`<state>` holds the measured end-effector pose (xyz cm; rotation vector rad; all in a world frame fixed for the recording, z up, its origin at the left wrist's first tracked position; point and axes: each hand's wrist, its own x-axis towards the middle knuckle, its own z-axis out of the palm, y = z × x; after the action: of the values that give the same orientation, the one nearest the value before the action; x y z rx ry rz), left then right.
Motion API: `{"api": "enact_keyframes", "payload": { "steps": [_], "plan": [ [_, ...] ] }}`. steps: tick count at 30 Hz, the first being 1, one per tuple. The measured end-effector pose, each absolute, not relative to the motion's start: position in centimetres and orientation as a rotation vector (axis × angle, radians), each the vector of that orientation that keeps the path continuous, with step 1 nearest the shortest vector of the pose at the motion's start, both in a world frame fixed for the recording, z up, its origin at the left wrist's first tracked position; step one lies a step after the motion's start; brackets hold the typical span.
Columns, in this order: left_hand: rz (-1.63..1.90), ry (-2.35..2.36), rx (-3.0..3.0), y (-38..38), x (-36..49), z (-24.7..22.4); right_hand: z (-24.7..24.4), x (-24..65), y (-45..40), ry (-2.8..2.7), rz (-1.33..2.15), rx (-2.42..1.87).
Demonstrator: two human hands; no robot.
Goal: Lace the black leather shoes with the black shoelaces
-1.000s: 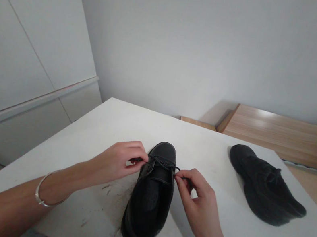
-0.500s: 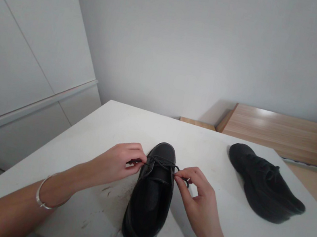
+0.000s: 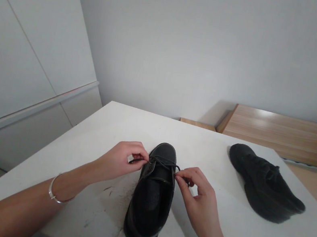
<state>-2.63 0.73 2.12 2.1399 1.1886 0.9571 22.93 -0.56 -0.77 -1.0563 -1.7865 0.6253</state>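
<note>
Head-worn view down onto table (image 3: 132,127)

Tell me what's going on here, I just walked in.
A person's left hand and right hand are pinching the black shoelace on opposite sides of a black lace-up shoe. It sits on a white table, toe pointing away. A second black shoe is over to the right, untouched.

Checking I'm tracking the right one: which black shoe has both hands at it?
The central shoe, toe pointing away: the left hand and right hand pinch its lace. The other shoe, further right, is untouched.
</note>
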Motion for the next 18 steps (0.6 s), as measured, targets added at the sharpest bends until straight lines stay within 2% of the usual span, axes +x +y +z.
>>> {"api": "enact_keyframes", "payload": {
  "steps": [18],
  "plan": [
    [1.040,1.087,2.187,0.2,-3.6,1.6,-0.8,21.5,-0.7,-1.676,0.760,-1.127]
  ]
}}
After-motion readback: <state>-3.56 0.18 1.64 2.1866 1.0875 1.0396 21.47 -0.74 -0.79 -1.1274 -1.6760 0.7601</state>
